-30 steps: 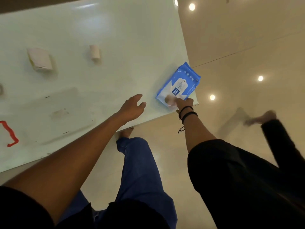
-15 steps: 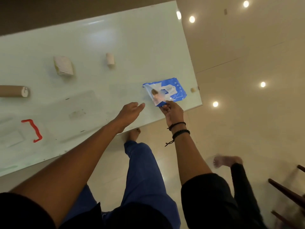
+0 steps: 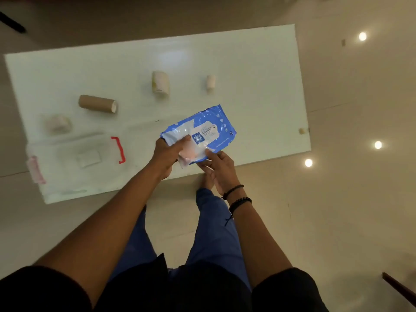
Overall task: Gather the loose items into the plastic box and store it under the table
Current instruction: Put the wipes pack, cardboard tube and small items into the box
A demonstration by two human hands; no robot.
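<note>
A blue and white wipes pack (image 3: 209, 126) is held above the near edge of the white table (image 3: 258, 91). My left hand (image 3: 167, 153) grips its near left end from above. My right hand (image 3: 219, 165) holds its near right edge from below. A clear plastic box (image 3: 74, 161) with red handles stands at the table's near left corner, with a small white item inside. Loose on the table lie a brown cardboard tube (image 3: 96, 104), a pale roll (image 3: 160, 83), a small white roll (image 3: 211, 81) and a pinkish bundle (image 3: 58, 124).
A small tan piece (image 3: 301, 131) sits at the table's right edge. My blue-trousered legs stand on the glossy beige floor (image 3: 337, 210) just in front of the table. A dark wooden furniture part (image 3: 398, 289) shows at the lower right.
My right hand lifted the wipes pack from the table's right corner and carried it leftward. My left hand has now closed on it too. The view has shifted, revealing the box.
</note>
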